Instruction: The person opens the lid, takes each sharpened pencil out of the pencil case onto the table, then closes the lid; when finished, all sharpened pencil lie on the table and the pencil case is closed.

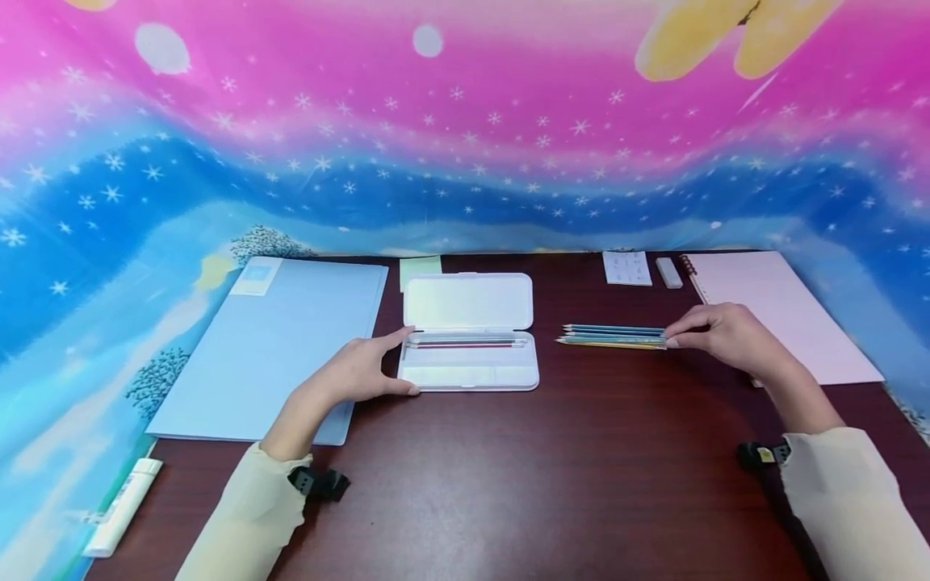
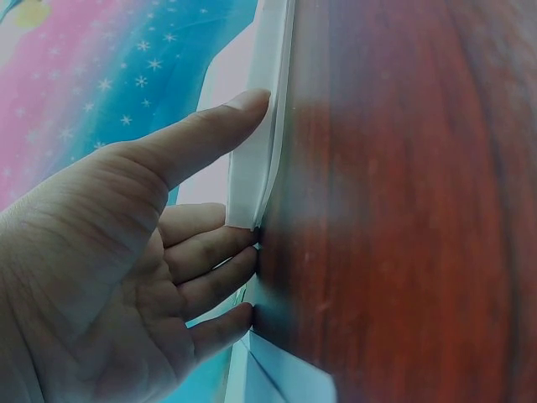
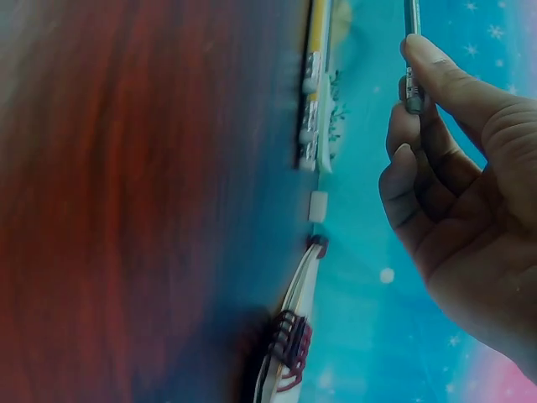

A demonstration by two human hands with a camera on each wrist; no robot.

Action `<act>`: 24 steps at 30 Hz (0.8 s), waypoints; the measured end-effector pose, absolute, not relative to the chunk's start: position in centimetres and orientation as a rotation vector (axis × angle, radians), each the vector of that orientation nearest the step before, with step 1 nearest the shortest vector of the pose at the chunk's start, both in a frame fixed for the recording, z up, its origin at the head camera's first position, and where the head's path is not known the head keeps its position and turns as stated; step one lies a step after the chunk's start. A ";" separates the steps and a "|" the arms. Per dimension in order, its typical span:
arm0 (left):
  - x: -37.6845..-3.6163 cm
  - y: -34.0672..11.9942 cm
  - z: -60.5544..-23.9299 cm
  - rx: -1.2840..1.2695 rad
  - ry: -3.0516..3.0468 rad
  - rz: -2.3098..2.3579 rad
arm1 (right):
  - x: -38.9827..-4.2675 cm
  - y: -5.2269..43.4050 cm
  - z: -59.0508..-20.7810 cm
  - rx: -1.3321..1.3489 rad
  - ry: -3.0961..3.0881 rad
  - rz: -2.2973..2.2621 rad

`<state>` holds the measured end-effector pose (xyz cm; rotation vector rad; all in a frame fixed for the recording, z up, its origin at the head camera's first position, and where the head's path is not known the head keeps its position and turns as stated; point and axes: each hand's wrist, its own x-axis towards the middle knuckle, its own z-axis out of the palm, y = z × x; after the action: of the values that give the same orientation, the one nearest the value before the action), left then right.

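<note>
With a few pencils already in the open pencil case (steadied by the spread left hand), the right hand pinches one from the counter's pencil row, where several remain.

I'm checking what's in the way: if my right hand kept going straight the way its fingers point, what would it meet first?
The right hand points left along the pencils it already pinches. Beyond their tips lies bare table, then probably the open pencil case, though depth is unclear.
</note>
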<state>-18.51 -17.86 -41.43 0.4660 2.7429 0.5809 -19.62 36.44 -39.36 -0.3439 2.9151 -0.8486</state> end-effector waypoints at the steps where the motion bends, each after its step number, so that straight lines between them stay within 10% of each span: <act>1: -18.5 -17.9 -41.4 0.466 2.744 0.581 | -19.6 36.6 -39.4 -0.338 2.918 -0.846; 24: -18.1 -18.1 -41.4 0.449 2.756 0.580 | -21.0 36.2 -41.0 -0.384 2.900 -0.554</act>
<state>-18.06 -18.14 -41.38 0.4488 2.7558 0.5802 -21.05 36.18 -41.00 -0.3841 2.9000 -0.5543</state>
